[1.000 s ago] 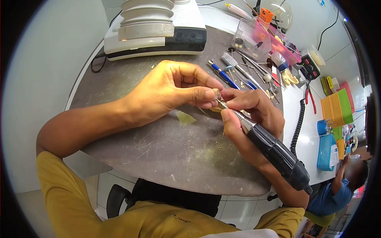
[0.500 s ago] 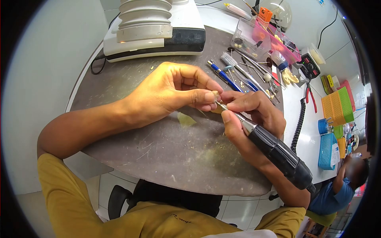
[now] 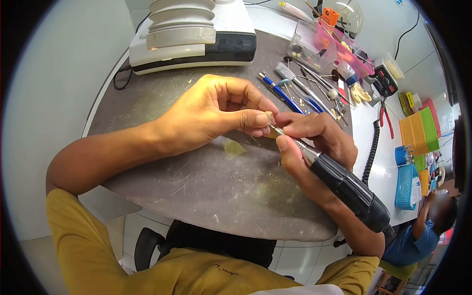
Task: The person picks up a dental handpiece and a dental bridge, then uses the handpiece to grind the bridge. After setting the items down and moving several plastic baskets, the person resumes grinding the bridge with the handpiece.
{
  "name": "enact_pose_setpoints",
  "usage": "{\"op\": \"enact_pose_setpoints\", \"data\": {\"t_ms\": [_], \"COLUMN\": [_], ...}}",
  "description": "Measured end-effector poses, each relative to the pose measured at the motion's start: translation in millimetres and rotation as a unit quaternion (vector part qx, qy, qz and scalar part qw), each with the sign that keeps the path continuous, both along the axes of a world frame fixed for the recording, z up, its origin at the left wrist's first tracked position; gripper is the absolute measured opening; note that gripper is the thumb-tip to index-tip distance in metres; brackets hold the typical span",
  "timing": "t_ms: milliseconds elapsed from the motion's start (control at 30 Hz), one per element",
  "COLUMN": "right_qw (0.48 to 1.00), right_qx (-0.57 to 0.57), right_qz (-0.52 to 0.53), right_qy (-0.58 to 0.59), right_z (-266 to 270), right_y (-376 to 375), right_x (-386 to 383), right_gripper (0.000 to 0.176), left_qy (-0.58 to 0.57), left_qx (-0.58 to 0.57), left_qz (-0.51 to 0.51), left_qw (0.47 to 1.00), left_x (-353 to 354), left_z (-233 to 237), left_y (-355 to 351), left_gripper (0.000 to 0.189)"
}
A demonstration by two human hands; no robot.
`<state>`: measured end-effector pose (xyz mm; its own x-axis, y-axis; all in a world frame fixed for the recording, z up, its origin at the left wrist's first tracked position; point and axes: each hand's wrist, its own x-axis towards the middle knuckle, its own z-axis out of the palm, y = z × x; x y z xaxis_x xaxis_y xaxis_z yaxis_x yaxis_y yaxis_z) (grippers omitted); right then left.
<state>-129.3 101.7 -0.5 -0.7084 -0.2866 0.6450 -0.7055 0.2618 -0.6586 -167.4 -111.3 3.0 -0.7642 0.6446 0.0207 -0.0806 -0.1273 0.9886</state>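
My left hand (image 3: pixel 216 110) pinches a small pale workpiece (image 3: pixel 269 117) between thumb and fingertips, just above the dark round work pad (image 3: pixel 206 182). In my right hand (image 3: pixel 314 147) I grip a black and silver rotary handpiece (image 3: pixel 344 187) like a pen. Its thin metal bit touches the small piece at my left fingertips. The handpiece body runs back to the lower right, past my wrist. Most of the small piece is hidden by my fingers.
A white machine with a ribbed hose (image 3: pixel 187 34) stands at the far edge. Several hand tools and brushes (image 3: pixel 305 91) lie to the right of my hands, with clear and pink boxes (image 3: pixel 329 46) behind. A coiled black cord (image 3: pixel 372 147), coloured baskets (image 3: pixel 418 135) and another person (image 3: pixel 423 231) are at the right.
Both hands keep the same hold; they have shifted only very slightly, with the bit still at the small piece.
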Motion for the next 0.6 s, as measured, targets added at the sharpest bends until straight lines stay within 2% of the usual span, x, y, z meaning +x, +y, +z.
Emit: {"op": "enact_pose_setpoints", "data": {"t_ms": [200, 267, 600], "right_qw": [1.000, 0.994, 0.993], "right_qx": [-0.005, 0.059, 0.052], "right_qz": [0.001, 0.014, 0.020], "right_qy": [-0.015, -0.096, -0.101], "right_z": [2.6, 8.5, 8.6], "right_y": [1.9, 4.4, 5.9], "right_x": [2.9, 8.1, 7.5], "right_gripper": [0.015, 0.015, 0.012], "left_qy": [0.013, 0.021, 0.020], "left_qx": [0.000, -0.007, -0.013], "left_qz": [0.004, 0.004, -0.001], "left_qw": [1.000, 1.000, 1.000], "left_x": [0.0, -0.9, -0.4], "left_z": [-2.2, -2.5, 0.8], "left_y": [0.7, 0.3, 0.2], "left_gripper": [0.024, 0.024, 0.021]}}
